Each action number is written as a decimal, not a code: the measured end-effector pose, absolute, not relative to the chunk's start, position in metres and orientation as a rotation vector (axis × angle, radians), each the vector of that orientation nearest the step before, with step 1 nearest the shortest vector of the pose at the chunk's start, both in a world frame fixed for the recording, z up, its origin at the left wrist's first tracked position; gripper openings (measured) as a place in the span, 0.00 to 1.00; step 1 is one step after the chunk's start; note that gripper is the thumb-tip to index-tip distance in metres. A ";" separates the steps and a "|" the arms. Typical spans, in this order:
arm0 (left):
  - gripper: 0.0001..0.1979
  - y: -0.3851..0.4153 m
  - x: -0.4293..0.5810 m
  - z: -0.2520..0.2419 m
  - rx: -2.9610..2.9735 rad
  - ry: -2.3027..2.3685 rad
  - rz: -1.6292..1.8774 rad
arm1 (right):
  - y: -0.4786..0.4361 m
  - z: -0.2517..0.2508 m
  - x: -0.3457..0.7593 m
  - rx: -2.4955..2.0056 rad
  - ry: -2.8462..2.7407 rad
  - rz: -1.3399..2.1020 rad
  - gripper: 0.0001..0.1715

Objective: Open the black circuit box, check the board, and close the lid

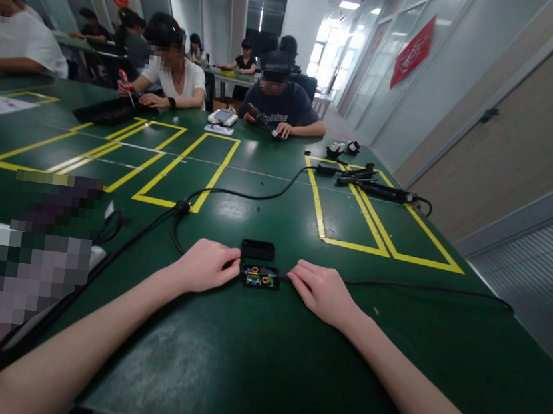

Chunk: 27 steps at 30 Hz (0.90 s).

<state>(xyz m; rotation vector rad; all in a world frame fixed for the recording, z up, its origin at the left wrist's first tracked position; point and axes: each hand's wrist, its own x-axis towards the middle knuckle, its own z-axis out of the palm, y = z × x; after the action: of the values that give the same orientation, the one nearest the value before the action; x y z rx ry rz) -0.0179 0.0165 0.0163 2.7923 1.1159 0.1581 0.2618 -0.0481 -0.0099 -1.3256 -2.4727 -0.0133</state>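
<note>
A small opened black adapter (260, 277) with a green circuit board showing inside lies on the green table (247, 364) in front of me. My left hand (207, 266) rests at its left end, fingers curled against it and the black cable there. My right hand (322, 291) lies at its right end, fingers closed on the cable side. The adapter's black lid (258, 250) sits flat just behind it, untouched.
Black cables (237, 195) run from the adapter left and right across the table. Yellow tape rectangles (352, 243) mark the surface. More black tools (379, 191) lie at the far right. Several other people sit working at the far side. A blurred pile sits at my left.
</note>
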 end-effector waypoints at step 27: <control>0.21 0.020 -0.014 -0.005 2.751 1.056 0.310 | -0.041 -0.015 0.252 -1.496 -2.363 -0.043 0.25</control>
<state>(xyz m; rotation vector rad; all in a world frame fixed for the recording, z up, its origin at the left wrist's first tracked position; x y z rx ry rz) -0.0141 0.0202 -0.0051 2.7514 1.0558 0.3096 0.2522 -0.0406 -0.0152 -1.4963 -2.3628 -0.0429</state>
